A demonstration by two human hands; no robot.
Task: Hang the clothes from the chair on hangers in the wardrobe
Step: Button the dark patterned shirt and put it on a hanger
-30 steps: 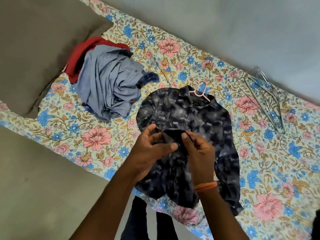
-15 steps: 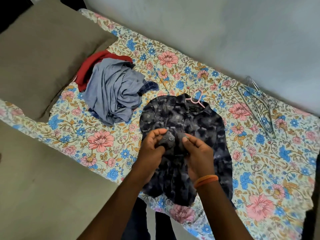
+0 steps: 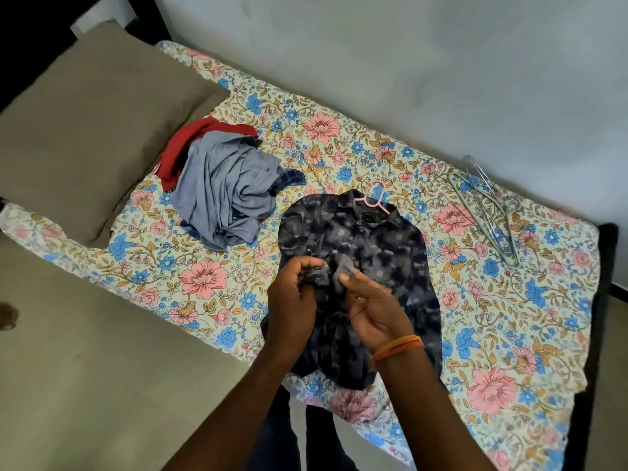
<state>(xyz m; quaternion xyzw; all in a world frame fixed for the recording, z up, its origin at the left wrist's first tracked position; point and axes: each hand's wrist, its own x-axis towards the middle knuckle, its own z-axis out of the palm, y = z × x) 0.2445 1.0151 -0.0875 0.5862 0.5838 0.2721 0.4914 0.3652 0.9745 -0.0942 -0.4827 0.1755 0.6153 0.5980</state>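
Note:
A dark patterned shirt [image 3: 377,246] lies flat on the floral bed sheet [image 3: 509,334], with a pink hanger [image 3: 373,198] poking out of its collar. My left hand [image 3: 292,300] pinches the shirt's front placket at mid-chest. My right hand [image 3: 373,304] pinches the facing edge of the placket right beside it. A pile of clothes, grey-blue on top [image 3: 227,195] with a red garment [image 3: 190,144] underneath, sits to the left of the shirt.
Several clear wire hangers [image 3: 489,212] lie on the sheet at the right, near the wall. A tan pillow [image 3: 88,124] covers the bed's left end. Bare floor [image 3: 85,368] runs along the near side. My legs stand against the bed edge.
The camera has pulled back and tilted, showing more pillow and wall. Both hands stay at the shirt's placket, fingers shifting slightly along the fabric.

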